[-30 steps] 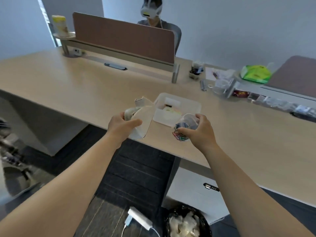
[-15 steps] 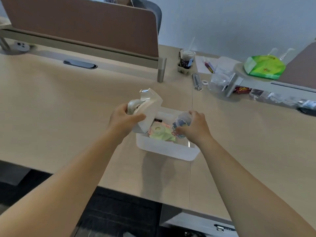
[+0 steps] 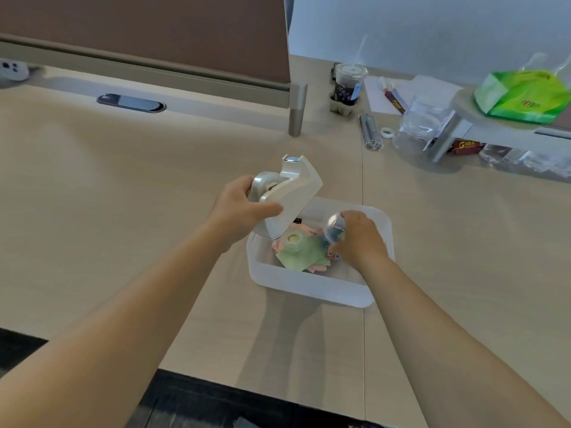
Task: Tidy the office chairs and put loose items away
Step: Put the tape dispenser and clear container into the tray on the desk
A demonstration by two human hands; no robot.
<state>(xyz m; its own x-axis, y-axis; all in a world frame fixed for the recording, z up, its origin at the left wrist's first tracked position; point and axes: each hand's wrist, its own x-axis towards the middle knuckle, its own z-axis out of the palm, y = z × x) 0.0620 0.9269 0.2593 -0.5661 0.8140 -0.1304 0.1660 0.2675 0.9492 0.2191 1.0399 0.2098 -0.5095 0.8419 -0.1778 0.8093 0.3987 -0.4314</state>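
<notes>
Item 1: tape dispenser, white plastic with a roll seated at its rear. Location: lifted off the desk, held at the left rim of the white bin, its lower end over the bin's near-left corner. Held by the left hand, fingers wrapped round the body near the roll, thumb side hidden behind it. Long axis runs from the heel, low and near the bin, up to the cutter end, which points up and away toward the brown partition. Handling, by judgement: rigid shell, likely weighted in the base and so the heaviest piece here; smooth sides could slip, so hold across the body at the roll and keep skin off the toothed cutter.

Item 2: small clear jar of coloured paper clips. Location: inside the bin, right half, above the contents. Held by the right hand, fingers closed round its lower part; whether it rests on the bin floor cannot be told. It lies tilted, rounded end pointing up and left. Handling, by judgement: light, hard, slick; contents would scatter if the lid gave, so set it down rather than drop it.

Item 3: bin contents: a green tape roll on loose green and pink paper notes. Soft, flat, easily crushed under the dispenser.

Remaining, by judgement: both held items not yet released.
</notes>
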